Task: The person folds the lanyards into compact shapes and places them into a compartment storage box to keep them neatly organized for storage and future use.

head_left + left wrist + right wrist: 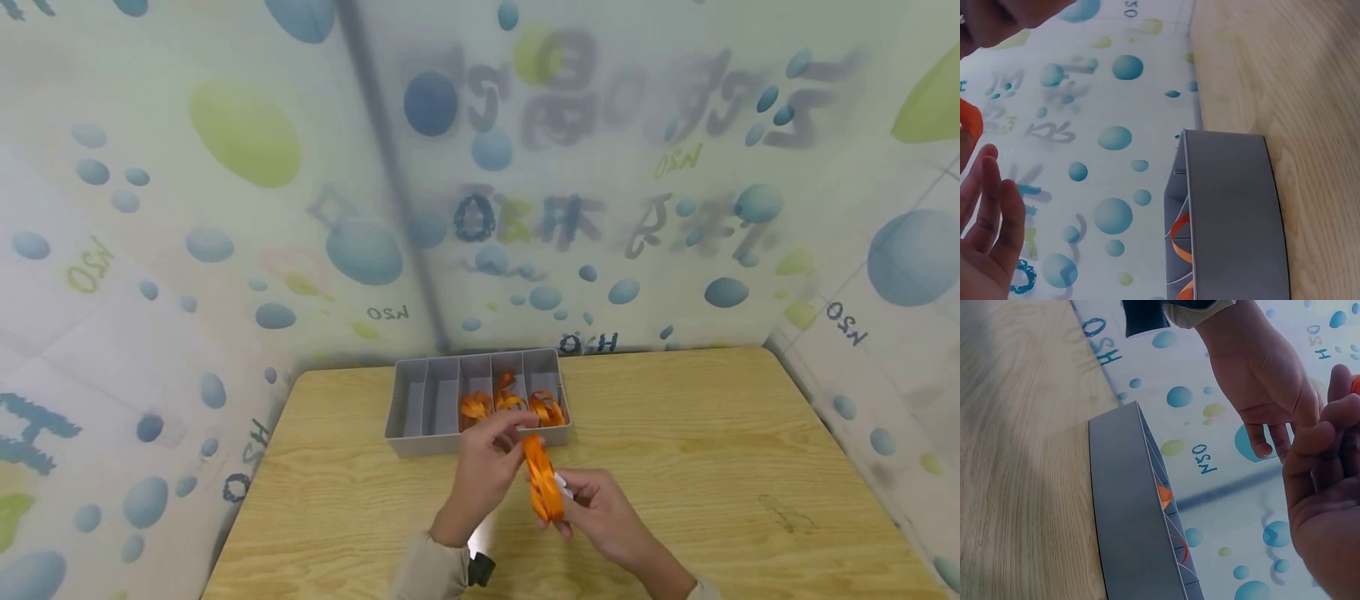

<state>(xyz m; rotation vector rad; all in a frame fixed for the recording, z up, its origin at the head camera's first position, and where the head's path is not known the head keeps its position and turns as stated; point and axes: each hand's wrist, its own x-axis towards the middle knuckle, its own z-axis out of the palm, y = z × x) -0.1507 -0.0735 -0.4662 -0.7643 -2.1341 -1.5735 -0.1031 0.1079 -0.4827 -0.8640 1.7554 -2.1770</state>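
A looped coil of orange ribbon (543, 487) is held upright in front of a grey tray, above the wooden table. My right hand (603, 515) grips its lower right side, where a small white piece (562, 485) shows beside the thumb. At the coil's top, my left hand (487, 468) pinches the ribbon between thumb and index finger. In the left wrist view, the other fingers (988, 206) of that hand stay fairly straight. Only an edge of the orange coil (1355, 384) appears in the right wrist view, behind the right hand's curled fingers (1329, 437).
The grey divided tray (427, 446) stands at the table's back edge. Orange ribbons (475, 406) lie in its three right-hand compartments; the two at left are bare. A patterned wall (480, 275) rises directly behind the wooden table (720, 433).
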